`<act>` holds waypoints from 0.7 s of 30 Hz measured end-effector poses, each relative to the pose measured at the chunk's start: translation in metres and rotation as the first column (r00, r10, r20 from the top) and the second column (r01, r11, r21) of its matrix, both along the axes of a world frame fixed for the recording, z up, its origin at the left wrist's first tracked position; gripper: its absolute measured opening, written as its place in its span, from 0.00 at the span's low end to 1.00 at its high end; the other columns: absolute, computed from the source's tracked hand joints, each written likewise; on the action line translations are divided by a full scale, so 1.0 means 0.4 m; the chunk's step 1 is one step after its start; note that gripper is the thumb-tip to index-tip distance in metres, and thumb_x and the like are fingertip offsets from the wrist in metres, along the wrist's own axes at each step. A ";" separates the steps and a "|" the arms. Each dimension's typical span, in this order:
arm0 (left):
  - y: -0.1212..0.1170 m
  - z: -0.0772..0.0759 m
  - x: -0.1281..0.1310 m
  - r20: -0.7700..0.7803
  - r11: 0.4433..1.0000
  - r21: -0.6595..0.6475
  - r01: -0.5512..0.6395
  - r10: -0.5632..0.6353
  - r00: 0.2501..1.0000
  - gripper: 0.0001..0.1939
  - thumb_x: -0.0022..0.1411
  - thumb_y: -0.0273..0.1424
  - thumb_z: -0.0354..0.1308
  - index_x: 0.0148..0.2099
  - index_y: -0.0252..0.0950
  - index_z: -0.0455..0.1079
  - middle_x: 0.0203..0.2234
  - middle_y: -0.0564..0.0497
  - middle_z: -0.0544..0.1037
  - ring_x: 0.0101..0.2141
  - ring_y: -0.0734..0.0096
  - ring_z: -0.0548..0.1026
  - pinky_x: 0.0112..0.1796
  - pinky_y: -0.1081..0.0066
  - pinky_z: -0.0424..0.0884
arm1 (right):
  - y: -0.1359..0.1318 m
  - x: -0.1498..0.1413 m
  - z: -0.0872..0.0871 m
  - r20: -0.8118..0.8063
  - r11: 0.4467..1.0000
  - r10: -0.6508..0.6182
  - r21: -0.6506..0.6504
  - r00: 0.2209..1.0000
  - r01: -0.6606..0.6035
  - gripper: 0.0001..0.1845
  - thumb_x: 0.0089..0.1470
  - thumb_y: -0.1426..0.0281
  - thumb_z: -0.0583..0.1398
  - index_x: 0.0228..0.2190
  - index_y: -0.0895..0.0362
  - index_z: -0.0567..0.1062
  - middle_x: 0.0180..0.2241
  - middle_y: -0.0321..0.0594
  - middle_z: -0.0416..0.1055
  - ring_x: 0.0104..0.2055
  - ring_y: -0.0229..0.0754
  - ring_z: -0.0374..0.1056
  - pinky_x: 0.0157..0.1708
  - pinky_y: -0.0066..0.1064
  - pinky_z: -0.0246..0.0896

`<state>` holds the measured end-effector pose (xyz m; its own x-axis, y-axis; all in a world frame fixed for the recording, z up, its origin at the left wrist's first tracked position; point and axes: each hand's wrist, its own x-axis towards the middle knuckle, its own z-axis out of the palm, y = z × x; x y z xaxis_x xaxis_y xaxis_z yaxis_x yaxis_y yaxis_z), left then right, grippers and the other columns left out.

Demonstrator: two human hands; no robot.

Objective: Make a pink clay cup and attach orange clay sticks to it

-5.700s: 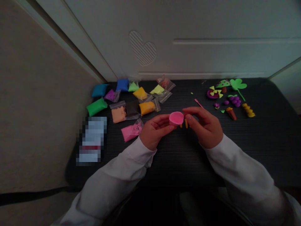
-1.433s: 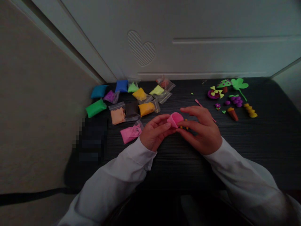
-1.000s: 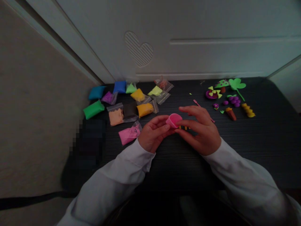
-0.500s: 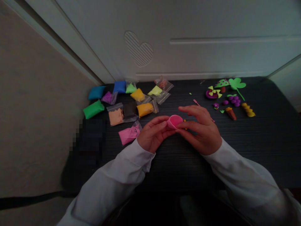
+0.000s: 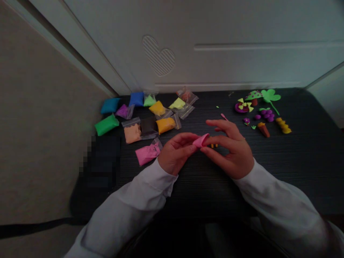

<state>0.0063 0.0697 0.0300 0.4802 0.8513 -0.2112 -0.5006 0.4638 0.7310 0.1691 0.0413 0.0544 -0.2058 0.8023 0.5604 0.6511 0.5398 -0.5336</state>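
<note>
Between my two hands, above the dark table, is a hollow cup-shaped piece of pink modelling clay [image 5: 200, 141]. My left hand [image 5: 177, 152] grips its closed end between thumb and fingers. At the rim, my right hand [image 5: 229, 148] pinches the clay wall with thumb and index finger, while its other fingers stay raised and apart. Small yellow-orange clay bits [image 5: 214, 145] lie just behind the right fingers, partly hidden. A pink tool [image 5: 224, 116] rests beyond the right hand, mostly covered by it. An opened bag of pink clay [image 5: 147, 153] lies left of my left hand.
Several bags of coloured clay, such as a green one [image 5: 106, 124] and a peach one [image 5: 132, 132], cover the table's left side. Finished clay shapes stand at the right: a purple grape bunch [image 5: 268, 114], a yellow twist [image 5: 283, 125], a green clover [image 5: 271, 95]. A white panel [image 5: 228, 64] rises behind.
The pink clay cup has turned, so its opening now faces right and its outer side shows. Both hands have shifted only slightly, uncovering more of the yellow-orange bits.
</note>
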 end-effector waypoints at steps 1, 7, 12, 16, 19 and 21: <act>0.000 -0.001 0.001 -0.002 1.000 0.014 -0.009 0.009 1.000 0.13 0.44 0.20 0.62 0.35 0.36 0.72 0.32 0.53 0.78 0.36 0.77 0.74 0.41 0.75 0.67 | 0.000 -0.001 0.000 0.000 1.000 0.004 0.004 1.000 -0.004 0.04 0.47 0.70 0.60 0.29 0.54 0.74 0.47 0.45 0.65 0.50 0.47 0.61 0.46 0.45 0.61; 0.001 -0.012 0.001 -0.035 0.984 0.148 -0.102 0.109 0.993 0.12 0.44 0.18 0.62 0.33 0.37 0.73 0.33 0.55 0.77 0.39 0.76 0.73 0.43 0.75 0.67 | -0.001 -0.004 -0.003 -0.004 1.000 -0.012 -0.019 1.000 0.012 0.05 0.47 0.70 0.59 0.30 0.55 0.73 0.47 0.45 0.65 0.50 0.48 0.61 0.45 0.46 0.60; 0.000 -0.013 -0.003 -0.066 0.970 0.215 -0.111 0.127 0.990 0.13 0.43 0.18 0.63 0.33 0.38 0.73 0.34 0.54 0.77 0.39 0.74 0.73 0.44 0.73 0.67 | -0.002 -0.009 -0.009 -0.031 0.998 -0.016 -0.054 0.999 0.014 0.05 0.46 0.69 0.60 0.29 0.57 0.73 0.48 0.48 0.64 0.51 0.48 0.60 0.45 0.42 0.61; 0.004 -0.013 -0.005 -0.060 0.970 0.211 -0.119 0.135 0.989 0.11 0.44 0.20 0.63 0.33 0.37 0.73 0.32 0.55 0.77 0.35 0.77 0.74 0.41 0.75 0.68 | -0.001 -0.013 -0.012 -0.068 0.996 -0.016 -0.084 0.998 0.010 0.10 0.46 0.68 0.61 0.33 0.58 0.71 0.47 0.49 0.64 0.50 0.47 0.60 0.48 0.43 0.58; 0.005 -0.018 -0.001 -0.050 0.977 0.194 -0.093 0.105 0.993 0.10 0.45 0.22 0.63 0.33 0.36 0.72 0.30 0.55 0.77 0.33 0.78 0.74 0.39 0.75 0.68 | -0.001 -0.014 -0.017 -0.073 0.995 -0.003 -0.100 0.997 -0.004 0.10 0.46 0.68 0.61 0.33 0.57 0.70 0.47 0.48 0.64 0.50 0.48 0.61 0.48 0.43 0.58; 0.004 -0.019 0.002 -0.060 0.977 0.203 -0.056 0.070 0.996 0.10 0.46 0.24 0.63 0.35 0.36 0.72 0.30 0.54 0.77 0.32 0.77 0.74 0.38 0.73 0.69 | -0.001 -0.013 -0.021 -0.075 0.994 0.007 -0.112 0.997 -0.016 0.06 0.47 0.70 0.60 0.31 0.56 0.71 0.47 0.47 0.63 0.48 0.46 0.63 0.45 0.41 0.61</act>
<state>0.0073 0.0712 0.0224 0.4147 0.9078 -0.0621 -0.4715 0.2728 0.8386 0.1640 0.0409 0.0459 -0.1764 0.8589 0.4808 0.6014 0.4807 -0.6381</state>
